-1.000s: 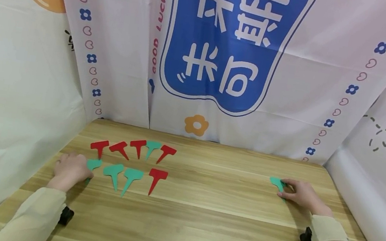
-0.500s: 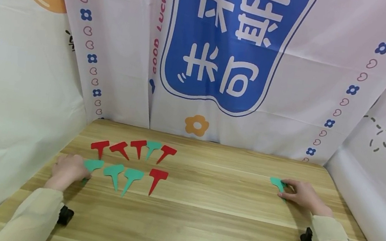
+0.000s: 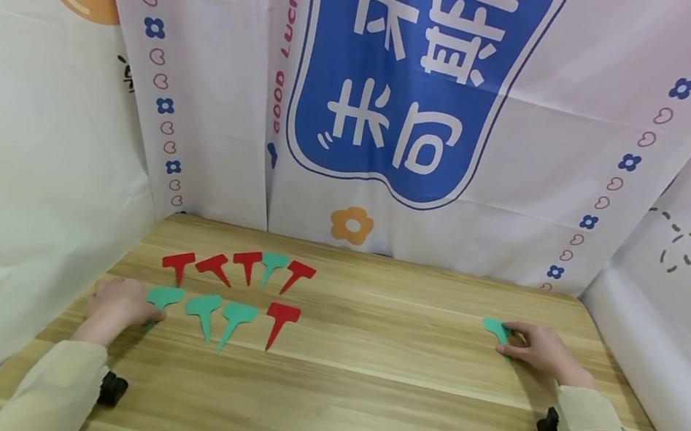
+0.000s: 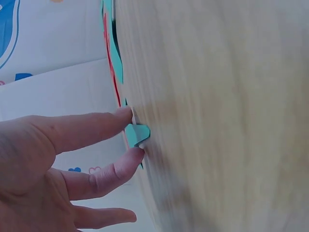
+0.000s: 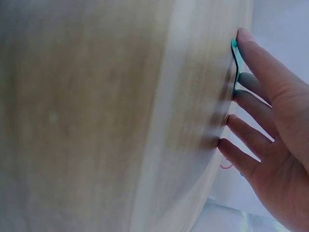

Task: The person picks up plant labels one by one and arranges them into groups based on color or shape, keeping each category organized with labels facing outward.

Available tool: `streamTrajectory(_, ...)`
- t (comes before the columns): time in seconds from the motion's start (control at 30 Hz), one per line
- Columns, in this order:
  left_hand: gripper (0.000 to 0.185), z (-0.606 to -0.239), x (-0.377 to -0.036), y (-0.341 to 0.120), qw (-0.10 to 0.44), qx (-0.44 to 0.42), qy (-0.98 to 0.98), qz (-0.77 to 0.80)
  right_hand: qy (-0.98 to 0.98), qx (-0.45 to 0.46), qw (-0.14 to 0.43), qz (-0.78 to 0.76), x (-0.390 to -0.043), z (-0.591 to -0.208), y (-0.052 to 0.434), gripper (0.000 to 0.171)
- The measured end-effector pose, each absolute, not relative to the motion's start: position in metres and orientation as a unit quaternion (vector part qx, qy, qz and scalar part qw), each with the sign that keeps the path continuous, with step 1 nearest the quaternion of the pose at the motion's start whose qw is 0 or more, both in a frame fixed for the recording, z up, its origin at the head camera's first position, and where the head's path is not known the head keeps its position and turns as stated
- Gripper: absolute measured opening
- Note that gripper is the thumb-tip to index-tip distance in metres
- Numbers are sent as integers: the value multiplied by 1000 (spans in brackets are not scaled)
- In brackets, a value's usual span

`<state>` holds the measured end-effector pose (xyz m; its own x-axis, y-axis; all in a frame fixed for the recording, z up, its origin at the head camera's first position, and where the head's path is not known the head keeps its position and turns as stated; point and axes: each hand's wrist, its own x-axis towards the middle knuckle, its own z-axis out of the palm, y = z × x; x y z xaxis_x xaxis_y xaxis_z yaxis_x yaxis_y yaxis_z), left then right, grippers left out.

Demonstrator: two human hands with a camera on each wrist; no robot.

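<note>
T-shaped plant labels, green and red, lie in two rows on the left of the wooden table. At the left end of the front row, my left hand pinches a green plant label by its sides; the left wrist view shows the thumb and a finger on either side of its green end. Far to the right, my right hand holds another green plant label between thumb and fingers at the table surface. In the right wrist view this green label shows edge-on, with the fingertips touching the wood.
In the front row, green labels and a red label lie to the right of the left hand. The back row has red labels and a green label. Printed cloth hangs behind the wooden table.
My left hand has shifted slightly left, and the green label at its fingers has moved a little left and shows more of its head. The right hand has stayed in place.
</note>
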<state>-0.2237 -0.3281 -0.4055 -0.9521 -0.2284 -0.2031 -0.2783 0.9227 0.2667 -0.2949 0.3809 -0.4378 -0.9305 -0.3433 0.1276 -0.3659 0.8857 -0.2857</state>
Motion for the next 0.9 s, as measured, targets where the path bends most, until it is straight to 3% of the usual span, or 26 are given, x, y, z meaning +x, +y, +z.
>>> streamTrajectory(0.9,41,-411,-227,-336,101,-149,964,194,-972,174,27,157,-294,-440,380,61)
